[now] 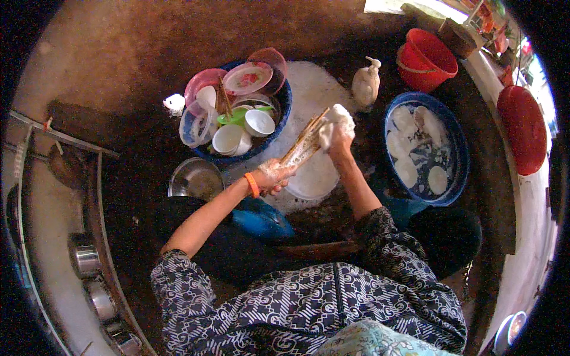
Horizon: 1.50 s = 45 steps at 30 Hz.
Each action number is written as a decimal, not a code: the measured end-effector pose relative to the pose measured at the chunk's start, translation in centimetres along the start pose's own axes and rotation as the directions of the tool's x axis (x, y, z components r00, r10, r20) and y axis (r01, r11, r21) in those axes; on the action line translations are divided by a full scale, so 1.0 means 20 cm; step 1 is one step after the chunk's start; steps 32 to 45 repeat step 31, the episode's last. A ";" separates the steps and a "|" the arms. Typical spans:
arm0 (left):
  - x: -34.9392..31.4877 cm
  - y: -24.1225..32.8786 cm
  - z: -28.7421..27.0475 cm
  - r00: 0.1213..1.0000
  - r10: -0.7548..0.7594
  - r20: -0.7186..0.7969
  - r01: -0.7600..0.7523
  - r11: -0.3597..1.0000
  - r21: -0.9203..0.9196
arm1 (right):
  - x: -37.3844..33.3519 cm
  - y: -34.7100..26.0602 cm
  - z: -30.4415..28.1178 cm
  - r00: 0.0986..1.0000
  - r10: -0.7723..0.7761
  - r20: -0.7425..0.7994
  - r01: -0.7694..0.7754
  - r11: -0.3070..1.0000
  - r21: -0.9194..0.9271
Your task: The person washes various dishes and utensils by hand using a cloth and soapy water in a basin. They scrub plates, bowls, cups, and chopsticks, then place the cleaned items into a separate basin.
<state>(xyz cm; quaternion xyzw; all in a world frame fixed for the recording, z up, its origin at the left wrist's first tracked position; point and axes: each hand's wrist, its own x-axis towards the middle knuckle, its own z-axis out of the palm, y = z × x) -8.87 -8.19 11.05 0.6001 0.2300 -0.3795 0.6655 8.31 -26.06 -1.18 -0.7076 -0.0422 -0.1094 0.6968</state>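
Note:
A bundle of wooden chopsticks [304, 140] slants over a round basin of suds [313, 180]. My left hand [276, 174], with an orange band at the wrist, is closed round the bundle's lower end. At the upper end, my right hand [340, 137] is closed on a white, foam-covered wad [338, 114] pressed against the sticks. Foam hides whether the wad is a sponge or a cloth. Suds coat both hands.
Left stands a blue tub [287, 115] heaped with bowls, plates and more chopsticks; a metal bowl [193, 180] sits below it. Right are a pump bottle [365, 85], a blue basin [389, 151] with dishes in water, and a red bucket [424, 65]. Foam [314, 83] spreads over the floor.

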 end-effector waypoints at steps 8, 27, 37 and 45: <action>0.14 -0.08 -0.19 0.955 0.222 -0.198 -0.136 0.918 0.372 | 0.14 -0.05 -0.09 0.933 0.332 0.141 -0.357 0.790 0.498; 0.12 -0.06 0.03 0.602 0.795 0.077 0.380 -0.370 0.848 | -0.20 0.10 0.20 0.970 0.109 0.220 -0.165 0.953 0.254; 0.05 -0.07 0.06 0.610 0.783 0.121 0.351 -0.404 0.845 | 0.07 0.61 0.05 0.867 -0.317 0.384 0.492 0.658 -0.570; 0.05 -0.07 0.06 0.610 0.783 0.121 0.351 -0.404 0.845 | 0.07 0.61 0.05 0.867 -0.317 0.384 0.492 0.658 -0.570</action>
